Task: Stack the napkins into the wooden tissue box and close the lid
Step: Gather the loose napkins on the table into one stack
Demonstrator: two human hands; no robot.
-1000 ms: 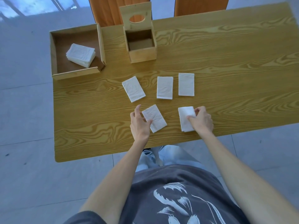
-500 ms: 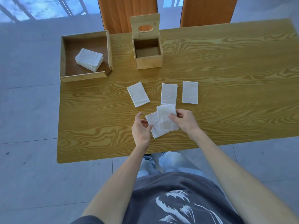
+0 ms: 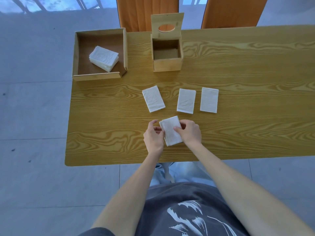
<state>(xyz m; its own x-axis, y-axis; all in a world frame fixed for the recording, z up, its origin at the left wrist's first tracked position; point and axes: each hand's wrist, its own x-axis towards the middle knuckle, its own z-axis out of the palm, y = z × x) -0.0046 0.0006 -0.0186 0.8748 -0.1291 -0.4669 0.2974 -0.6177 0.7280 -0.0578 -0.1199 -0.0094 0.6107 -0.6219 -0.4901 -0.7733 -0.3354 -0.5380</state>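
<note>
While both hands pinch it, the small napkin pile (image 3: 171, 131) lies near the table's (image 3: 255, 68) near edge: the left hand (image 3: 153, 137) fingers curl on its left side, the right hand (image 3: 190, 132) thumb presses on top. It looks soft, light and floppy; better hold both long edges. The wooden tissue box (image 3: 167, 54) stands far, lid up. No writing is readable.

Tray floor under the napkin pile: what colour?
Dark brown, darker than its pale wood walls; head view.
</note>
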